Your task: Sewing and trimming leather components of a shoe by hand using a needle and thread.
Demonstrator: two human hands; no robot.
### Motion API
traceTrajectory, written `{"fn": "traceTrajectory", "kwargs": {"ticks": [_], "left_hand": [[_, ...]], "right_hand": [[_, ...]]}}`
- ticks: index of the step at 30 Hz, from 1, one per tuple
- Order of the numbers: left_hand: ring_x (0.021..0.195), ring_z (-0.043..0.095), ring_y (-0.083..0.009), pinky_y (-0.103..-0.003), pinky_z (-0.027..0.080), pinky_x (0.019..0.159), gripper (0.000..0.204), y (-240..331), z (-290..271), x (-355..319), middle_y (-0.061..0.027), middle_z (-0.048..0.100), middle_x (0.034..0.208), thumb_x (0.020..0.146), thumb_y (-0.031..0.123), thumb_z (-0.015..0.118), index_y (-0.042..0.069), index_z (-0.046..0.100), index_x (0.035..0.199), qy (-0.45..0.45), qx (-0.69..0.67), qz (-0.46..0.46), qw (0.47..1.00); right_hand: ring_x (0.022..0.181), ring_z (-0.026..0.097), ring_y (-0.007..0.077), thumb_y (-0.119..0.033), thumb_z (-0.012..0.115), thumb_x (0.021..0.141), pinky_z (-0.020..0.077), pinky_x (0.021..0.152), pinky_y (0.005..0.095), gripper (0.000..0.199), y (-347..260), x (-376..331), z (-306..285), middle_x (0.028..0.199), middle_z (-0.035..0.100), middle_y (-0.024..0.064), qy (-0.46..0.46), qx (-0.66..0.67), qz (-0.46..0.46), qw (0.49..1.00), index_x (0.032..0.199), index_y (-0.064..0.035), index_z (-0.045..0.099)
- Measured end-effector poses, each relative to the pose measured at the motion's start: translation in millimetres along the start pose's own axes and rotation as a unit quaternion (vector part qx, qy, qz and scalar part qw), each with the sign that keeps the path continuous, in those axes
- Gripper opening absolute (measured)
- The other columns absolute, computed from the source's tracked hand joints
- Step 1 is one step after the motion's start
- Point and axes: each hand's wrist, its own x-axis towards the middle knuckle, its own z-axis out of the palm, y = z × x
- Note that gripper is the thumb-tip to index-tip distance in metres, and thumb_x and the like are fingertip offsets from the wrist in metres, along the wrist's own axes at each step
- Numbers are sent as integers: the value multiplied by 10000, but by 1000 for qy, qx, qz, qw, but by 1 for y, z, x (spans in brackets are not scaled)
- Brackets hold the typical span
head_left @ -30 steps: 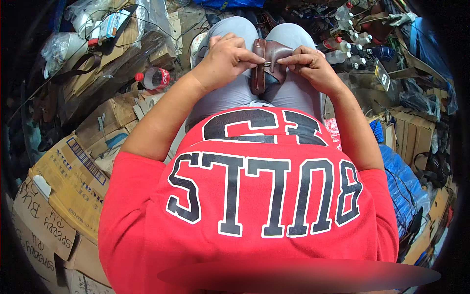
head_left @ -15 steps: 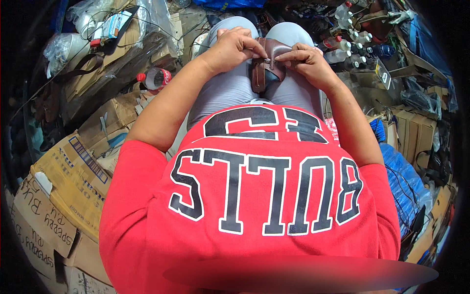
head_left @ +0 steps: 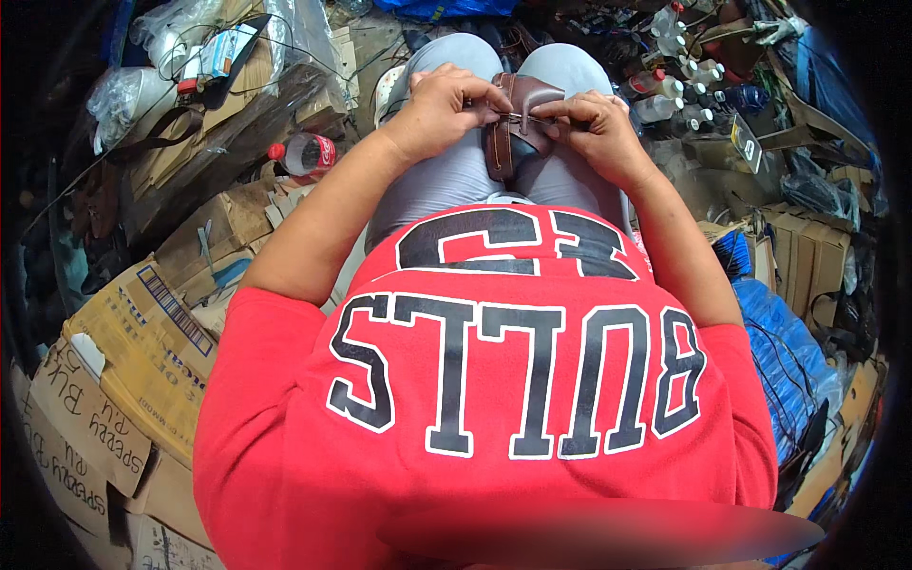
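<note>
A brown leather shoe (head_left: 538, 92) with light stitching along its collar rests between my thighs, its dark opening toward my body. My left hand (head_left: 446, 106) is at its left side, thumb and forefinger pinched together over the collar. From the right, my right hand (head_left: 597, 135) reaches in with its fingertips drawn together just beside the shoe's middle. A thin strand (head_left: 513, 116), lace or thread, stretches across the leather between the two pinches. Its ends are hidden by the fingers.
A plastic bottle with a red cap (head_left: 306, 153) lies left of my knee. Flattened cardboard boxes (head_left: 133, 342) pile up at the lower left. Several small bottles (head_left: 670, 90) stand at the far right. Blue plastic sheeting (head_left: 774, 351) lies by my right elbow.
My left hand has shifted slightly down, its thumb and forefinger now pinched at the strand. The strand looks stretched straighter across the shoe. My right fingers have curled in slightly.
</note>
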Motion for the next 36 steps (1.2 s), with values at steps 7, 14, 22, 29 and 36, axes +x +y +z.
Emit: {"fn": "traceTrajectory", "kwargs": {"ticks": [7,14,22,29,36], "left_hand": [[863,540,-172,-375,288,882,169,7,15,-4,14,618,794,741,201,694,158,658,900,38,50,-55,996],[874,543,-175,-378,270,909,124,18,19,4,7,627,773,725,216,704,143,669,819,27,41,-95,994],[816,547,-187,-347,399,781,123,5,0,2,-17,601,754,669,189,747,108,654,667,121,58,18,991],[898,545,-230,-383,310,836,113,31,-10,-2,-24,598,805,765,142,654,127,614,869,39,131,1,991],[899,549,-238,-408,323,852,101,42,-13,11,-47,616,777,843,139,521,149,588,917,-101,289,58,950]], "right_hand": [[817,558,139,-199,702,743,231,911,342,178,-9,0,10,760,648,-20,37,-16,38,998,920,-185,713],[734,599,131,-325,705,743,210,913,372,157,-7,9,15,723,675,-16,17,22,127,992,811,-183,715],[625,550,40,-158,744,723,434,543,250,112,3,9,-4,693,659,18,27,123,141,982,797,-86,702],[616,574,141,-102,655,788,427,610,283,79,-15,3,-18,748,649,60,-3,7,31,999,865,-87,651],[810,623,264,-104,550,781,373,790,401,118,-40,20,-12,771,651,83,-125,-330,-74,933,877,-146,605]]}}
